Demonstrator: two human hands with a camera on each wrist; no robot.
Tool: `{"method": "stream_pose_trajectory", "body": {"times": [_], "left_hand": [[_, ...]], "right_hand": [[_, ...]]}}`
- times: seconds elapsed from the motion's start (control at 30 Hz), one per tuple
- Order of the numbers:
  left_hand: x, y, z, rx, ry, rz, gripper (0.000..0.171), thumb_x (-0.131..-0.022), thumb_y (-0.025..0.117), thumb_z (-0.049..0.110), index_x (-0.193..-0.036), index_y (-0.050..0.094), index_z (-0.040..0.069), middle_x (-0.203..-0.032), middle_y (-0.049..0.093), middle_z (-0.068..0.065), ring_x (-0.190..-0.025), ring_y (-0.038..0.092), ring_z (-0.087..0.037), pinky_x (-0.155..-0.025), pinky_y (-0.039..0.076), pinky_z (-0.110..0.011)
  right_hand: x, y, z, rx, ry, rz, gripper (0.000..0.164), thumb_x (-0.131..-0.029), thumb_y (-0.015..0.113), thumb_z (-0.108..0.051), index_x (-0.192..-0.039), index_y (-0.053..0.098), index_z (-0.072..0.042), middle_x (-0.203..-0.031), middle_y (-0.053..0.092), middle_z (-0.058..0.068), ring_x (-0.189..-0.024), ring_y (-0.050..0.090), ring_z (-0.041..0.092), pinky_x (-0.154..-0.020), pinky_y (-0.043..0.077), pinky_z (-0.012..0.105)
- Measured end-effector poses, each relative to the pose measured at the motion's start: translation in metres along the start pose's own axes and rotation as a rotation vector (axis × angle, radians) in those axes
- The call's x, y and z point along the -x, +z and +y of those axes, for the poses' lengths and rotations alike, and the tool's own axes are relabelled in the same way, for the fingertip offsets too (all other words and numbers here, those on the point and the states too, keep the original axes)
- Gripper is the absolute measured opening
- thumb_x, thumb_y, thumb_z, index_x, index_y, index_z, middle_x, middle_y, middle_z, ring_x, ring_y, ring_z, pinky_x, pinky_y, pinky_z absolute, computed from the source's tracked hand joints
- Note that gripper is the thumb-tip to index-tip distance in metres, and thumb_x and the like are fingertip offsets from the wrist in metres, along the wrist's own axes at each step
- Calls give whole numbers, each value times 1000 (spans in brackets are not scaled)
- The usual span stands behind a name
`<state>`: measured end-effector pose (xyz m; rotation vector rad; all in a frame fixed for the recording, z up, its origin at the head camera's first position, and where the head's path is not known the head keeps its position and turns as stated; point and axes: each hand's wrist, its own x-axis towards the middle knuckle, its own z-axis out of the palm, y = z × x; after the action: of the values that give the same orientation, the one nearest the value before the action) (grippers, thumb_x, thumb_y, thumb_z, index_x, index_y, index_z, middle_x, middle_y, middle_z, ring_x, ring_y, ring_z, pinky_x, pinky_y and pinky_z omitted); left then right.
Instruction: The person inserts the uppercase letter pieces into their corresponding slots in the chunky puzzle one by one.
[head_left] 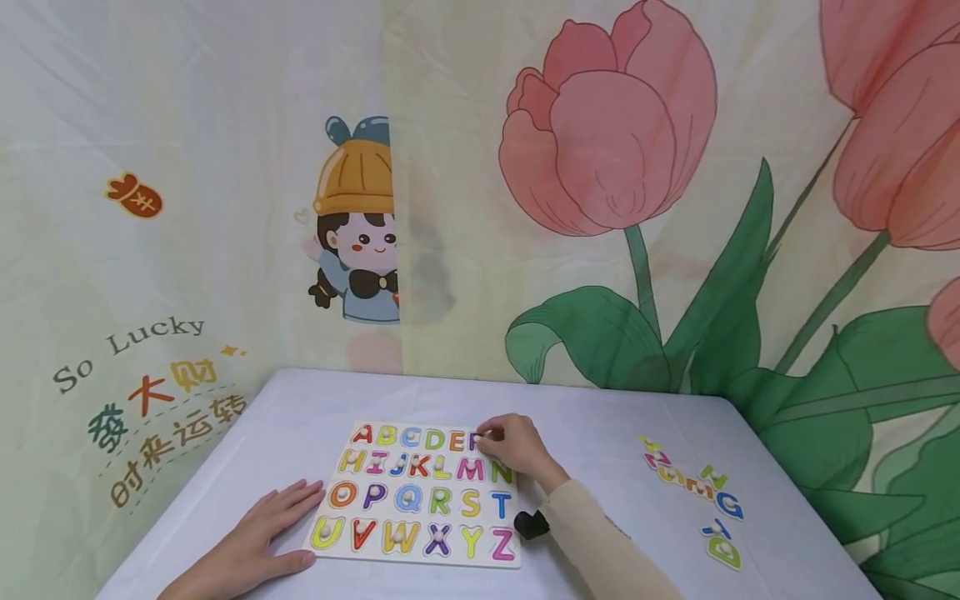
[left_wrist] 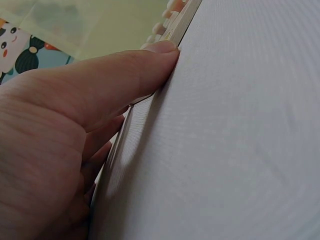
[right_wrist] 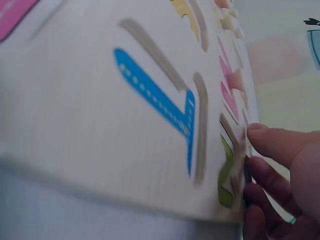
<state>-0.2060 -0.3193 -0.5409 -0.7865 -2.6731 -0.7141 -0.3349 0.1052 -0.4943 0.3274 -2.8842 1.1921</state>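
1. Right hand [head_left: 517, 443] is pinching the F piece [head_left: 474, 442] at the upper right of the alphabet board [head_left: 420, 516].
2. Left hand [head_left: 262, 533], fingers extended, is touching the board's left edge.
3. Backdrop lettering [head_left: 156, 332] is reading "So Lucky".

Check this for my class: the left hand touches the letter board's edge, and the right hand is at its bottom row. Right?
Wrong row: the head view shows the right hand at the top row of the board. The left hand does touch its edge.
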Motion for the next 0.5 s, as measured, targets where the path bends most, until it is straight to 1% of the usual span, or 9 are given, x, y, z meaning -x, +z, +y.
{"method": "stream_pose_trajectory", "body": {"times": [0.07, 0.17, 0.33, 0.43, 0.5], "left_hand": [[0, 0, 1, 1, -4, -7, 79, -86, 83, 51, -149, 61, 10, -152, 61, -12, -145, 4, 29, -116, -6, 0], [0, 0, 1, -1, 1, -6, 78, -87, 83, 51, -150, 61, 10, -152, 61, -12, -145, 5, 28, -117, -5, -1], [0, 0, 2, -4, 4, 2, 78, -87, 83, 51, -150, 61, 10, -151, 61, -12, -146, 6, 27, -117, -4, -1], [1, 0, 2, -5, -11, -8, 79, -87, 83, 52, -151, 60, 11, -152, 61, -11, -145, 5, 29, -117, -5, -1], [1, -1, 2, -1, -17, -8, 79, -87, 83, 52, -151, 60, 12, -153, 60, -11, -145, 5, 29, -117, -5, -1]], "right_hand": [[4, -9, 5, -7, -28, -10, 25, -97, 79, -21, -121, 79, -15, -96, 67, -3, -92, 59, 17, -77, 55, 30], [10, -30, 17, 6, -46, 13, 22, -97, 79, -17, -119, 80, -15, -98, 69, -3, -91, 60, 16, -77, 57, 30], [30, -75, 49, 99, -55, 110, 15, -94, 81, -12, -109, 82, -15, -98, 71, -4, -90, 62, 14, -78, 56, 30], [48, -106, 72, 148, -55, 178, 13, -94, 80, -11, -107, 82, -11, -98, 73, 0, -90, 63, 17, -78, 55, 31], [61, -124, 88, 178, -37, 218, 13, -94, 80, -13, -107, 81, -9, -97, 74, 3, -89, 63, 19, -75, 54, 32]]}}
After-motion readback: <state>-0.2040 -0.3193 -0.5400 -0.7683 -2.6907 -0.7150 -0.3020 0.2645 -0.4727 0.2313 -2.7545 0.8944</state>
